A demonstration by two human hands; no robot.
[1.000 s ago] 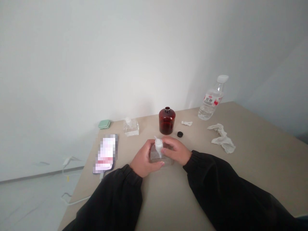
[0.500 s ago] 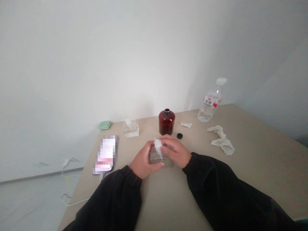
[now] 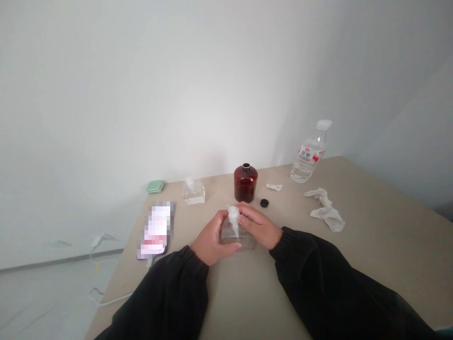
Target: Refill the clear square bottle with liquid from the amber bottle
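A clear square bottle (image 3: 236, 234) with a white pump top (image 3: 233, 215) stands on the beige table (image 3: 371, 245) in front of me. My left hand (image 3: 211, 238) is wrapped round the bottle's left side. My right hand (image 3: 257, 225) lies over its right side, fingers closed at the pump top. Just behind stand an open amber bottle (image 3: 245, 182) and a small black cap (image 3: 264, 203).
A second clear pump bottle (image 3: 193, 191) and a green case (image 3: 155, 187) sit at the back left. A phone (image 3: 156, 230) lies at the left edge. A water bottle (image 3: 310, 154), a crumpled tissue (image 3: 325, 210) and a paper scrap (image 3: 274, 187) are to the right.
Both hands stay on the clear bottle; my right fingers have shifted slightly on the pump top. The view has tilted a little.
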